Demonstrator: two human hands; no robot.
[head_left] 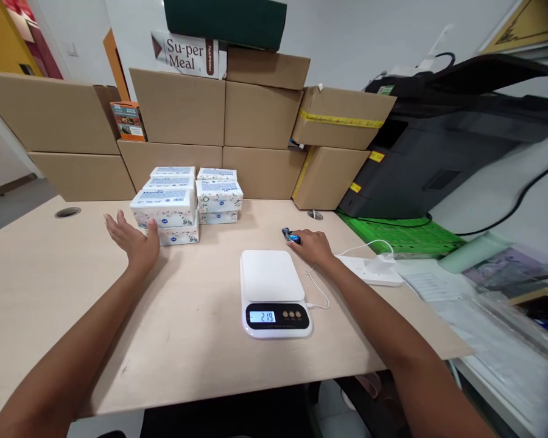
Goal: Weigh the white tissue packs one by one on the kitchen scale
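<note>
My left hand [134, 240] has its fingers spread, with the thumb in front of the nearest stack of white tissue packs [164, 204]; whether it touches them I cannot tell. A second stack of floral tissue packs [219, 193] stands just to the right. Beyond the scale, my right hand [313, 246] is closed at the fingertips on a small black and blue object [294, 236] close to the tabletop. Nothing lies on the white digital scale [273, 277], whose lit display [262, 317] reads about 2.19.
Cardboard boxes [178, 109] are stacked along the table's back, with a small orange box [128, 121] among them. A dark printer [438, 146] stands at right on a green crate [402, 234]. A white power strip [369, 269] and a white cable [325, 298] lie by my right forearm.
</note>
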